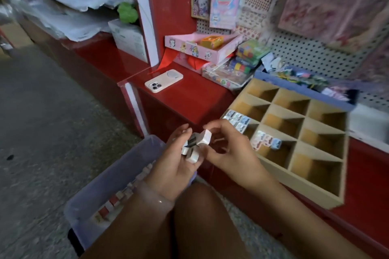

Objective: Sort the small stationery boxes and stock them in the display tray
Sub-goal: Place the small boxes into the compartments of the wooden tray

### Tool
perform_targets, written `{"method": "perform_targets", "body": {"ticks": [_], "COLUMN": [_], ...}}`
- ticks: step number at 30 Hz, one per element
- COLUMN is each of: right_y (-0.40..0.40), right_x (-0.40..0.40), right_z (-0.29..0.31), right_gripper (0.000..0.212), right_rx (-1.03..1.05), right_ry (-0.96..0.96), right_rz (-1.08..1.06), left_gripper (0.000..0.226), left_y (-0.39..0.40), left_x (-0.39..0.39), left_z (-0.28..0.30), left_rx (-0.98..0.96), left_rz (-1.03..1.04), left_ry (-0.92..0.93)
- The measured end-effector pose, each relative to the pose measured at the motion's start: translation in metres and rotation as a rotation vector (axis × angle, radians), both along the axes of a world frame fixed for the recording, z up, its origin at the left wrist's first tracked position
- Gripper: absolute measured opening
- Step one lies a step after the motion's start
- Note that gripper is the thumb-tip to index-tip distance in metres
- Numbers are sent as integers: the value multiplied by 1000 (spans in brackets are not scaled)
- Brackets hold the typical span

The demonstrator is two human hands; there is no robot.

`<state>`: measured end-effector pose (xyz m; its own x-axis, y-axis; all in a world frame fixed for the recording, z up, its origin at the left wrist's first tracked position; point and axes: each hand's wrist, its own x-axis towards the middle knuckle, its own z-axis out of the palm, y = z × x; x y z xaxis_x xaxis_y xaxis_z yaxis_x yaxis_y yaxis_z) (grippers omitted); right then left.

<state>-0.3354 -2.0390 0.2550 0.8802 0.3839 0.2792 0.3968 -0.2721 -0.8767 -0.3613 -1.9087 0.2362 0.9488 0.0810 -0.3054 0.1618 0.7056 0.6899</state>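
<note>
My left hand (pixel 170 171) grips a small stack of white stationery boxes (pixel 190 150) above a translucent lilac bin (pixel 101 187) that holds several more boxes. My right hand (pixel 229 149) pinches one white box (pixel 205 136) at the top of that stack. To the right a cardboard display tray (pixel 294 176) with square compartments lies tilted on the red counter. Shiny small boxes (pixel 237 120) fill its near-left compartment, and more shiny boxes (pixel 266 142) sit in the one beside it. The other compartments look empty.
A white phone (pixel 163 81) lies on the red counter (pixel 189 99). Behind it stand a pink tray (pixel 202 47) with an orange item, colourful packs (pixel 244 63) and a pegboard (pixel 305 48) with hung stationery. Grey floor (pixel 52 122) lies to the left.
</note>
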Motion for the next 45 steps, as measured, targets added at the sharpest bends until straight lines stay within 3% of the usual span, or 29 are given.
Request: {"method": "perform_targets", "body": {"ticks": [2,6,8,11,17,23,27,31,40,45], "right_y": [-19,-46,-58,-73,-91,-105,-127,-129,-128,-131], "right_x": [-1,-1,0,2,6,11,22,34,46,45], "right_z": [0,1,2,2,-6,-17,-24,-30,-47,-41], "right_gripper": [30,40,39,30,20,20,34,41,40,40], "right_rx": [27,8,-28,-81,-113,-134,-442,-828,-933,-1157], "right_ry": [8,-17,-35,-12,1,43,-51,-30,-120,-95], "right_rz": [-27,-79,-110,-132,-174,-147,-388,-401,-354,-343], "left_gripper": [51,26,17,19,33,31,30,28,25,25], "left_y": [-16,-49,-61,-73,-87,-92,-87,-80,-67,-68], "left_x": [5,14,16,21,26,31,40,45,50,46], "left_z": [4,11,14,16,13,1,-6,-9,-17,-17], "left_rx": [-29,-128,-19,125,213,315,372,308,304,292], "left_rz": [11,-5,-15,-54,-111,-118,-51,-40,-36,-45], "left_ry": [28,-23,-48,-63,-103,-96,-30,-11,2,12]}}
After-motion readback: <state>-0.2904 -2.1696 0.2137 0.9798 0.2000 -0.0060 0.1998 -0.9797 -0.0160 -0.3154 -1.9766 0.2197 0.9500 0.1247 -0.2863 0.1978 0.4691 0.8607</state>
